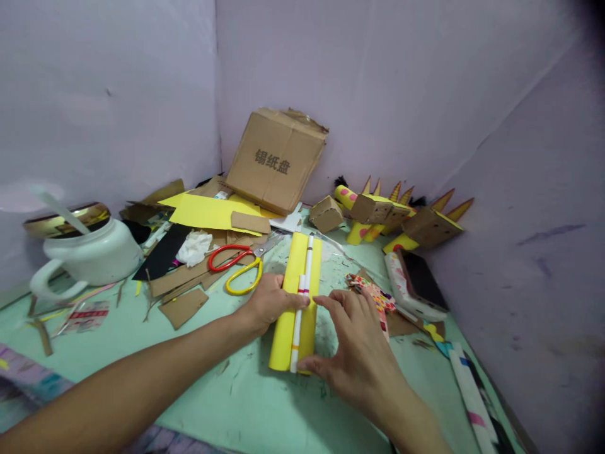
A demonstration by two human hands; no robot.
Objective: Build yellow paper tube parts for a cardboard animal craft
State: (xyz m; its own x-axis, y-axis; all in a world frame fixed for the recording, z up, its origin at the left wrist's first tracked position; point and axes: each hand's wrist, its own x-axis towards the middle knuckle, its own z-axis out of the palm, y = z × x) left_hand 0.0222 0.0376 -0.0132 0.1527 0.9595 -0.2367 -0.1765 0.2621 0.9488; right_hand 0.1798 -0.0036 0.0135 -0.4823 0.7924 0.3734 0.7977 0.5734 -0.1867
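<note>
My left hand is closed on a long piece of yellow card with curved sides, held above the table. White markers with orange, red and dark bands lie lengthwise along its middle, and my left thumb presses across them. My right hand is at the card's right side with thumb and index finger wide apart. Its index fingertip meets the right edge and its thumb tip is by the lower end; a firm grip does not show. Red-and-yellow-handled scissors lie open just left of the card.
A cardboard box leans at the back over yellow paper and cardboard scraps. Yellow spotted cardboard animal figures stand back right. A white mug is at left. A phone lies at right, near a long white marker.
</note>
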